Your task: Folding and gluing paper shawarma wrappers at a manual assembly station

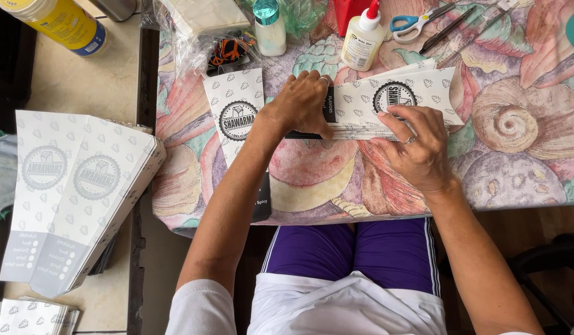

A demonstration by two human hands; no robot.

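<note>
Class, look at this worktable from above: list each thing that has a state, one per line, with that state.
left hand: pressing flat on the paper sleeve stack
right hand: fingers spread on the stack's near edge
paper sleeve stack: flat, lying sideways on the tablecloth
single paper sleeve: flat, lying apart
glue bottle: upright, red cap on
scissors: closed
clear bottle: upright, capped
finished sleeve pile: stacked on the side table

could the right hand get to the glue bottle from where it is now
Probably yes. The right hand is pressing on the stack of printed paper sleeves, and the glue bottle stands upright just beyond that stack, with only flat paper between them.
</note>
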